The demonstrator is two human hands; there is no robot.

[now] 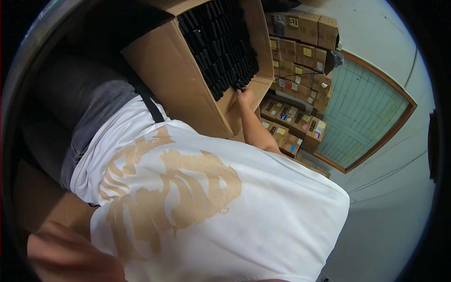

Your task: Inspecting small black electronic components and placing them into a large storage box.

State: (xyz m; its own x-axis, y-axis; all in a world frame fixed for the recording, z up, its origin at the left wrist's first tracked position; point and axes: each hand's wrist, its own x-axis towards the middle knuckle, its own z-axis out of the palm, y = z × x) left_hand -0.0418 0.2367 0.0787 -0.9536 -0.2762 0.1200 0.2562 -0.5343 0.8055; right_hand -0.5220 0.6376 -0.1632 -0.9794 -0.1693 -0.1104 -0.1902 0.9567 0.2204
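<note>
A large open cardboard box point(162, 66) stands at the upper middle. Tightly stacked rows of slim black pieces point(218, 47) fill it; their kind is not clear. My right hand point(245, 97) reaches into the box at the lower end of the stack. Its fingers are closed on the edge of a black piece point(240, 88), partly hidden by the fingers. At the lower left my left hand point(51, 246) is smeared by motion, close to the picture's rim. Its fingers cannot be made out. My white shirt with a tan print covers much of the lower view.
Several closed cardboard boxes point(300, 56) with labels are stacked at the upper right, and more boxes point(291, 123) stand below them. A greenish window point(366, 113) with a brown frame is set in the pale wall. A brown cardboard surface point(51, 199) lies at the lower left.
</note>
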